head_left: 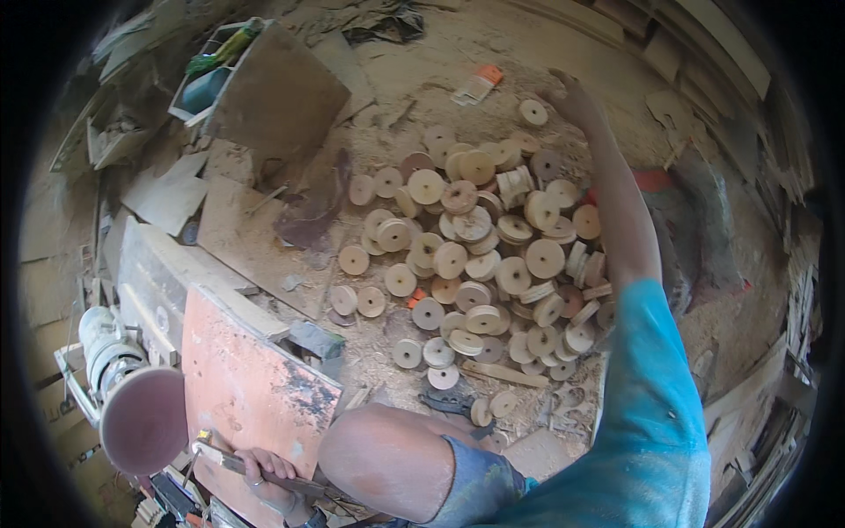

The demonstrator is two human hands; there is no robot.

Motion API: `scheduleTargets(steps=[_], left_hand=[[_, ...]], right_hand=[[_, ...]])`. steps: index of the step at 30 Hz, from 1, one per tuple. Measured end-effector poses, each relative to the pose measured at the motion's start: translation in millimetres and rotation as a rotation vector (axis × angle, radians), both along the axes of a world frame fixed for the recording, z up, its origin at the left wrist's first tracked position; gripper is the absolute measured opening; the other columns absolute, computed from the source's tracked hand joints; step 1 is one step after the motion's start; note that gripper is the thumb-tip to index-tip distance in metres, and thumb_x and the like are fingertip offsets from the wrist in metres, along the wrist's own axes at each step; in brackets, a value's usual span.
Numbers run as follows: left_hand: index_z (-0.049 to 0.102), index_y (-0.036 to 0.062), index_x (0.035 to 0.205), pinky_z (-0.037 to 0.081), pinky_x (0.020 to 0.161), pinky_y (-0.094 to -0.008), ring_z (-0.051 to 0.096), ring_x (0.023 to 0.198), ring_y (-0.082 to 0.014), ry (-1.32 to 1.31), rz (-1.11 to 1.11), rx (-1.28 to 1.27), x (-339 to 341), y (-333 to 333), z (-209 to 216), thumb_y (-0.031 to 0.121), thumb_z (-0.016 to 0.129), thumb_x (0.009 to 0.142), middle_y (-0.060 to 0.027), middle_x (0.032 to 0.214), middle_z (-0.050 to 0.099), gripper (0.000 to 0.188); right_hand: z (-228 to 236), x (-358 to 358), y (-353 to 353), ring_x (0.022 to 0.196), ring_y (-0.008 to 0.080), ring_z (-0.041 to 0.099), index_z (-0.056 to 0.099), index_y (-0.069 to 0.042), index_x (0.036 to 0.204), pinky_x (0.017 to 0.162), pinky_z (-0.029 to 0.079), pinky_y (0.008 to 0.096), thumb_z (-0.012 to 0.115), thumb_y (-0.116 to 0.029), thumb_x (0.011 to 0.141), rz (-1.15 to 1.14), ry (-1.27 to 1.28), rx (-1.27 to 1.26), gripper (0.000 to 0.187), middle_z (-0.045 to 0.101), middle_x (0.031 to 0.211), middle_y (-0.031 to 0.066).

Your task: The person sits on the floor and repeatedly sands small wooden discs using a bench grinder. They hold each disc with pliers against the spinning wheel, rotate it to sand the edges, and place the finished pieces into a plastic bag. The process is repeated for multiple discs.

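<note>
My right arm stretches out to the far side of the pile, where my right hand (576, 104) has its fingers extended. Just left of that hand is a round wooden disc (533, 112) with a centre hole; no grip on it shows. Below spreads a large heap of similar pale wooden discs (475, 224), several stacked or tilted. Near the lower left, my left hand (268, 478) is closed around a narrow wooden stick (231, 461) with a whitish end, beside a pinkish board (238, 370). Part of the stick is hidden by my fingers.
A disc sander (145, 421) with a round reddish face stands at left. An open box (189, 97) and a leaning brown panel (277, 92) are at the upper left. Sawdust covers the ground. Stacked boards (722, 40) line the right side. An orange-and-white packet (478, 84) lies beyond the heap.
</note>
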State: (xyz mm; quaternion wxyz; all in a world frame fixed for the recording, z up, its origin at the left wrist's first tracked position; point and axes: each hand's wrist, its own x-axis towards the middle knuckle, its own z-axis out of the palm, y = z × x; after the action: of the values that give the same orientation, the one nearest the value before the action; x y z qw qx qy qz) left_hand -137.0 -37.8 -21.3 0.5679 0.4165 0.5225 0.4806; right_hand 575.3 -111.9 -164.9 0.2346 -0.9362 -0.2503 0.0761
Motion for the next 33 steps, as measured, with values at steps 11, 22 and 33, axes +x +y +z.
scheduleTargets(steps=[11,22,33], left_hand=[[0.044,0.0088,0.097,0.045,0.039,-0.0230,0.043,0.047,-0.0074,-0.008,-0.035,0.011,0.6,-0.7,2.1,0.024,0.051,0.103,-0.0005,0.068,0.041,0.018],[0.044,0.0099,0.092,0.046,0.040,-0.0236,0.045,0.049,-0.0092,-0.042,-0.025,-0.011,-1.0,-2.4,-0.5,0.024,0.054,0.101,-0.0001,0.069,0.042,0.020],[0.046,0.0105,0.094,0.044,0.043,-0.0249,0.045,0.054,-0.0091,-0.003,-0.028,-0.026,5.5,-2.7,5.1,0.026,0.057,0.099,0.0005,0.071,0.041,0.020]], right_hand=[[-45.1,-171.1,38.2,0.124,0.0453,0.050,0.050,-0.015,0.139,0.109,0.033,0.0586,0.060,-0.047,0.089,0.280,-0.078,-0.138,0.059,0.055,0.127,0.0277],[53.2,-242.9,-33.3,0.125,0.0427,0.049,0.054,-0.006,0.132,0.109,0.031,0.0592,0.067,-0.064,0.079,0.688,0.122,-0.354,0.080,0.058,0.125,0.0229],[-26.2,-241.1,85.6,0.103,0.0299,0.063,0.058,-0.005,0.114,0.085,0.052,0.0394,0.086,-0.041,0.067,0.478,-0.043,0.264,0.065,0.065,0.110,0.0141]])
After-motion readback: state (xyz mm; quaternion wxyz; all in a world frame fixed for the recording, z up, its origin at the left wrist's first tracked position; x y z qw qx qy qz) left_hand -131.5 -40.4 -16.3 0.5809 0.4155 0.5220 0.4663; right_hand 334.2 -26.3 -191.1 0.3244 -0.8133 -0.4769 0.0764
